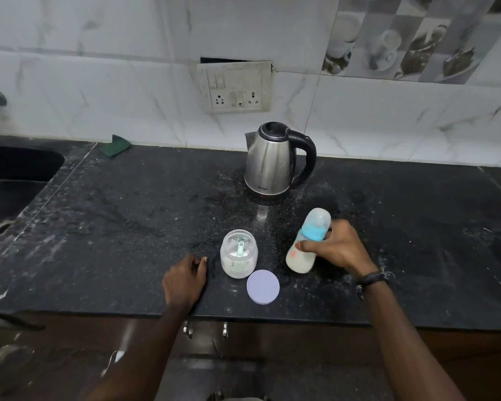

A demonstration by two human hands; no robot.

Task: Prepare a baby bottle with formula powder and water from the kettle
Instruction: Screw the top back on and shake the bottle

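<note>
Baby bottle (305, 244): in my right hand (337, 247), tilted, cap end leaning away toward the kettle, base resting on or just above the tabletop (128, 227); contact not clear. Milky white liquid fills the lower part. Blue collar ring on, clear dome cap over the teat. Right hand wrapped around the bottle's middle from the right side, thumb across the front. Dark band on that wrist (370, 277).

Formula jar (239, 254): clear, open, upright, just left of the bottle. White powder in the bottom, pale green scoop (240, 249) standing inside. Its lilac lid (263, 286) lies flat on the tabletop just in front and to the right of the jar, apart from it.

Left hand (185, 280): resting on the tabletop near the front edge, left of the jar, fingers loosely curled, holding nothing.

Electric kettle (275, 160): stainless steel, black lid and handle, upright at the back, handle to the right, well behind the bottle. Specks of powder scattered on the black stone around it.

Behind: switch and socket plate (235, 86) on the marble wall. Green cloth (115, 145) at the wall's foot. Sink (15, 180) at far left.
</note>
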